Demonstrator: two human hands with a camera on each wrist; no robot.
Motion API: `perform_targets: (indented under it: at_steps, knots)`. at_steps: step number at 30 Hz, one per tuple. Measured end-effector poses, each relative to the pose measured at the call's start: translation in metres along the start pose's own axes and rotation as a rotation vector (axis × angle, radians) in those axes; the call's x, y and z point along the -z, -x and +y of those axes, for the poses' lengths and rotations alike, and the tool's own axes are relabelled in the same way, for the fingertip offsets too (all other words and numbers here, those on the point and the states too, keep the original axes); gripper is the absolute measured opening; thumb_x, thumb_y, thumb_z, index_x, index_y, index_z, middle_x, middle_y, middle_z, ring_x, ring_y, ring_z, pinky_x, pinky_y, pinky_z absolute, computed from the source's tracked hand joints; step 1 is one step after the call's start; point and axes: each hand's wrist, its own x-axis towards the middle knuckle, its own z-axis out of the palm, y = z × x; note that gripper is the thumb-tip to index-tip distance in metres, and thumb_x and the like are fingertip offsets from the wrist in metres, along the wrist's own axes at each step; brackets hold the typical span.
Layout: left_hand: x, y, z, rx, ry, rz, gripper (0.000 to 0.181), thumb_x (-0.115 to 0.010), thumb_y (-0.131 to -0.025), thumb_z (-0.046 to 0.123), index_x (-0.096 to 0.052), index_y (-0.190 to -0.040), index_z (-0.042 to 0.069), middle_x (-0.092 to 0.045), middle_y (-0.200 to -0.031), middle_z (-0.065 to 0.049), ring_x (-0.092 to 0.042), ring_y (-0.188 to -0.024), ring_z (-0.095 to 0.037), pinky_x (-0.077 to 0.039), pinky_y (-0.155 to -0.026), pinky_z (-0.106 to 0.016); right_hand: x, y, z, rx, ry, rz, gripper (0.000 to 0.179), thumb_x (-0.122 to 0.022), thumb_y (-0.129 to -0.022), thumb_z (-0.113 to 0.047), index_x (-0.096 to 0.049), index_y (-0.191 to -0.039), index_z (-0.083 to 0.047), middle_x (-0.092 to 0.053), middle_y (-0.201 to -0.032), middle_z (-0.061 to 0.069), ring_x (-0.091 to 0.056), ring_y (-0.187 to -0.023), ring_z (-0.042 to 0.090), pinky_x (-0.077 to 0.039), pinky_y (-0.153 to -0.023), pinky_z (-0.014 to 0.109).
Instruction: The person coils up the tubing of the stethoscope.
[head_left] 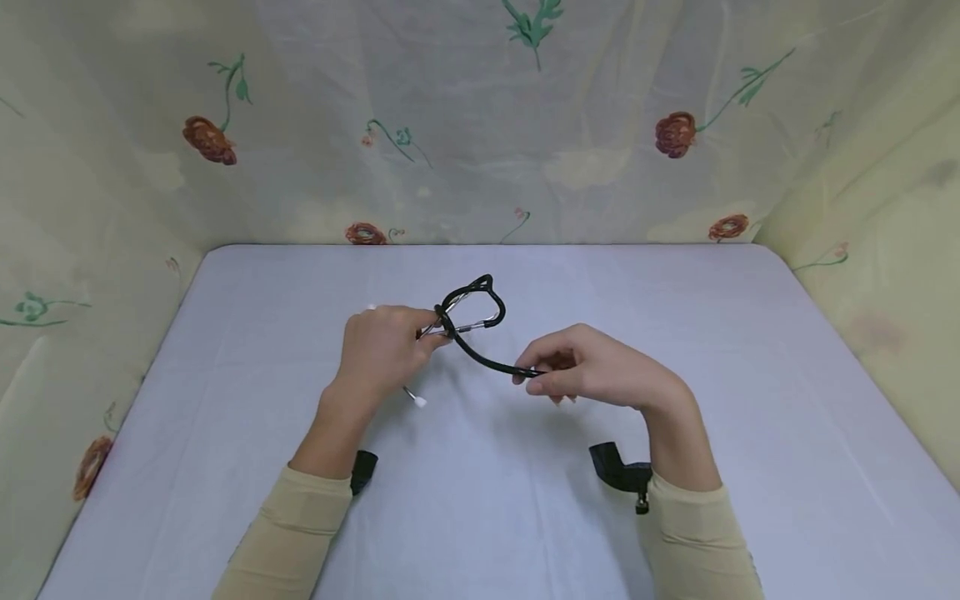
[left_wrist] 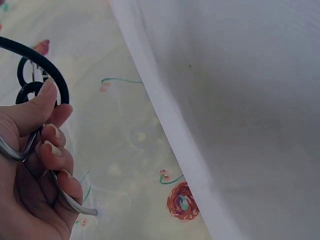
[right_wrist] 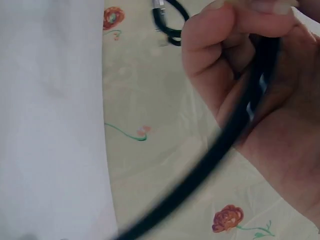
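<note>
My left hand (head_left: 382,346) grips shiny metal pieces where a black cord (head_left: 480,357) winds into a loop. In the left wrist view, bent metal rods (left_wrist: 75,204) pass through the curled fingers, and the thumb (left_wrist: 42,105) presses beside the looped cord. The loop (head_left: 493,296), with silver parts along it, stands out beyond the left fingertips. A white-tipped metal end (head_left: 416,400) pokes out below that hand. To the right, my right hand (head_left: 592,367) pinches the cord's other stretch between thumb and fingers. The cord sags between both hands, above the table.
A white cloth covers the table (head_left: 480,517), whose far edge meets a flowered fabric wall (head_left: 450,125). Similar fabric hangs at both sides. Black wrist mounts (head_left: 618,471) show beside the beige sleeves (head_left: 697,533).
</note>
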Motion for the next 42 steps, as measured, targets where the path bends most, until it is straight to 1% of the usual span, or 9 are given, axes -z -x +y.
perform_targets:
  at_steps: [5, 7, 15, 18, 22, 25, 30, 35, 42]
  knots:
    - [-0.004, 0.000, 0.002, -0.006, -0.024, -0.046, 0.015, -0.078, -0.082, 0.045, -0.077, -0.088, 0.031, -0.069, -0.067, 0.006, -0.059, -0.059, -0.019, -0.038, -0.047, -0.035, 0.003, 0.003, -0.003, 0.082, 0.007, 0.015, 0.015, -0.064, -0.095, -0.019, -0.074, -0.107, -0.018, -0.058, -0.069, 0.004, -0.052, -0.061, 0.015, -0.043, -0.057, 0.028]
    - [-0.006, 0.001, 0.002, -0.009, -0.023, -0.065, 0.016, -0.077, -0.082, 0.045, -0.077, -0.089, 0.030, -0.070, -0.068, 0.006, -0.060, -0.060, -0.019, -0.039, -0.048, -0.035, 0.004, 0.004, -0.004, 0.111, 0.002, 0.033, 0.015, -0.062, -0.096, -0.017, -0.074, -0.106, -0.017, -0.059, -0.070, 0.004, -0.052, -0.062, 0.015, -0.045, -0.060, 0.028]
    - [-0.008, 0.002, 0.009, -0.016, -0.020, -0.130, 0.020, -0.076, -0.083, 0.046, -0.078, -0.095, 0.030, -0.075, -0.080, 0.006, -0.065, -0.068, -0.019, -0.043, -0.051, -0.035, 0.007, 0.005, -0.006, 0.178, -0.018, 0.106, 0.014, -0.062, -0.097, -0.015, -0.074, -0.103, -0.016, -0.056, -0.069, 0.004, -0.050, -0.063, 0.016, -0.043, -0.061, 0.028]
    - [-0.008, 0.002, 0.013, -0.034, -0.013, -0.160, 0.020, -0.076, -0.083, 0.045, -0.078, -0.097, 0.031, -0.075, -0.078, 0.008, -0.064, -0.067, -0.017, -0.041, -0.051, -0.032, 0.007, 0.005, -0.006, 0.192, -0.027, 0.134, 0.013, -0.061, -0.097, -0.015, -0.074, -0.102, -0.016, -0.056, -0.069, 0.004, -0.050, -0.062, 0.017, -0.044, -0.061, 0.028]
    - [-0.011, 0.002, 0.018, -0.093, 0.003, -0.215, 0.017, -0.076, -0.084, 0.045, -0.078, -0.095, 0.033, -0.073, -0.074, 0.013, -0.060, -0.066, -0.010, -0.038, -0.052, -0.028, 0.006, 0.006, -0.006, 0.196, -0.041, 0.202, 0.012, -0.062, -0.097, -0.015, -0.074, -0.101, -0.015, -0.057, -0.069, 0.005, -0.050, -0.061, 0.018, -0.045, -0.060, 0.029]
    - [-0.013, 0.003, 0.022, -0.167, 0.029, -0.278, 0.013, -0.075, -0.084, 0.045, -0.077, -0.091, 0.035, -0.070, -0.072, 0.016, -0.057, -0.064, -0.006, -0.038, -0.053, -0.027, 0.007, 0.006, -0.005, 0.189, -0.040, 0.272, 0.012, -0.064, -0.096, -0.015, -0.074, -0.101, -0.012, -0.058, -0.068, 0.005, -0.053, -0.062, 0.022, -0.044, -0.060, 0.029]
    - [-0.017, 0.004, 0.029, -0.291, 0.078, -0.365, 0.009, -0.076, -0.084, 0.044, -0.074, -0.085, 0.035, -0.063, -0.067, 0.021, -0.051, -0.061, -0.004, -0.040, -0.056, -0.026, 0.008, 0.006, -0.002, 0.171, -0.043, 0.355, 0.012, -0.068, -0.094, -0.016, -0.075, -0.100, -0.008, -0.061, -0.071, 0.003, -0.056, -0.066, 0.021, -0.042, -0.058, 0.028]
    - [-0.020, 0.006, 0.035, -0.364, 0.092, -0.399, 0.010, -0.076, -0.084, 0.044, -0.072, -0.081, 0.035, -0.061, -0.067, 0.022, -0.051, -0.060, -0.003, -0.041, -0.057, -0.025, 0.008, 0.002, 0.002, 0.152, -0.023, 0.415, 0.011, -0.070, -0.093, -0.017, -0.076, -0.098, -0.009, -0.065, -0.076, -0.001, -0.057, -0.067, 0.018, -0.045, -0.061, 0.028]
    - [-0.021, 0.008, 0.041, -0.409, 0.127, -0.410, 0.007, -0.077, -0.084, 0.043, -0.074, -0.085, 0.037, -0.065, -0.072, 0.024, -0.050, -0.061, -0.002, -0.041, -0.060, -0.024, 0.007, -0.002, 0.010, 0.103, -0.017, 0.499, 0.014, -0.070, -0.093, -0.020, -0.076, -0.098, -0.009, -0.067, -0.082, -0.002, -0.058, -0.070, 0.017, -0.049, -0.067, 0.029]
